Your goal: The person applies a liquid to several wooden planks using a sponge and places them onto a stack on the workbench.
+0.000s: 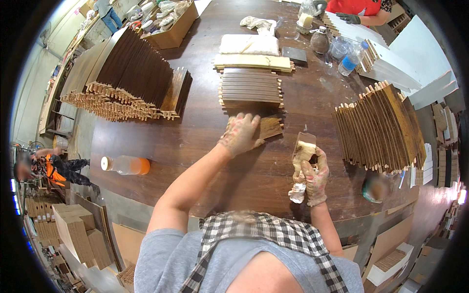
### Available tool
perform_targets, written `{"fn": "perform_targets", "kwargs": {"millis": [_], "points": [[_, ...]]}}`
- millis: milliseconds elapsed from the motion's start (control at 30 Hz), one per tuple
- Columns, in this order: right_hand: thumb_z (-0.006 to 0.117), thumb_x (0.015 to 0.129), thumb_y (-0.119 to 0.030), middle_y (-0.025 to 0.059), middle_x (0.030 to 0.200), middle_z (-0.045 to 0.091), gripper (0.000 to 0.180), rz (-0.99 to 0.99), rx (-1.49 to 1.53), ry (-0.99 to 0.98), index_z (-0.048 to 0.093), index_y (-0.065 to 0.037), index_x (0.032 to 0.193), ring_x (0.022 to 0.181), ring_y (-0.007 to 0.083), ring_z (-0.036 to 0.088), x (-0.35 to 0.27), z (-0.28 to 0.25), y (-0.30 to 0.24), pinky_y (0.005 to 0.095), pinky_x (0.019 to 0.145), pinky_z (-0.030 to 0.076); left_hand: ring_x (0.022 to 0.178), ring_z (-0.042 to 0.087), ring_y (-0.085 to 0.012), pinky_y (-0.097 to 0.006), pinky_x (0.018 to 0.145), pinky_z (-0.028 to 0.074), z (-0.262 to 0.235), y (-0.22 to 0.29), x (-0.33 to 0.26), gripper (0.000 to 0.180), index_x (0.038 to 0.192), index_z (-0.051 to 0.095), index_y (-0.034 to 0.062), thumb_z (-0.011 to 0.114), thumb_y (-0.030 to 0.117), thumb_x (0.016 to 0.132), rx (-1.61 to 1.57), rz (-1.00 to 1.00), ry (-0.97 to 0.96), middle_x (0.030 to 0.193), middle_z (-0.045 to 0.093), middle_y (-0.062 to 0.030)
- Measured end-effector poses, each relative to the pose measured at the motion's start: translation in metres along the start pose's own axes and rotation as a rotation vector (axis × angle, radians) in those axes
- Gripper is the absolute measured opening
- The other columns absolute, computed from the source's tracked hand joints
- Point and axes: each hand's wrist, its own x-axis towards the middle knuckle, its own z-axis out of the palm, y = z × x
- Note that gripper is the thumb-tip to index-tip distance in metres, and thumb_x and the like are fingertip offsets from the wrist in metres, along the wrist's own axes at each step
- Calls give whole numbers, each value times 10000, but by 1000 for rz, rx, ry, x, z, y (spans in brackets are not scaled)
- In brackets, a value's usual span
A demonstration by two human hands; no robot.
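My left hand [240,133], in a stained pale work glove, is closed over the left end of a short brown wooden slat [271,128] lying on the table. Pale dowel pegs stick out of the slat's right end. My right hand [315,177], gloved too, grips a bunched, stained whitish cloth [297,168]. A flat, brownish piece shows at the cloth's far end; its kind I cannot make out. Just beyond my left hand stands a row of dark slats [250,90] with pegs at both ends.
Tall stacks of pegged slats stand left [132,80] and right [378,129]. A bottle with orange liquid [126,165] lies left. A water bottle [352,58], glass jar [320,41] and white panels [391,63] are far right. A co-worker's gloved hand [349,18] shows beyond.
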Motion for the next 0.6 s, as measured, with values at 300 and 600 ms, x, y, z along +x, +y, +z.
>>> {"fn": "perform_targets", "kwargs": {"millis": [300,600], "points": [[747,824,-52,66,1066,651,442,-57,-132,-249,617,-15,1244,878,140,653,12,15,-26,272,737,562,796,716,-256,-345,617,643,-8,-3,-88,653,1279,558,43,407,612,996,-2329,-492,48,1071,672,-160],[804,728,-252,36,912,642,425,-648,-746,-648,708,-153,1129,735,195,659,22,82,-68,320,620,546,1006,670,-299,-450,869,583,-13,-8,-102,655,1330,533,22,368,577,1022,-2416,-409,216,1172,645,-184]]}}
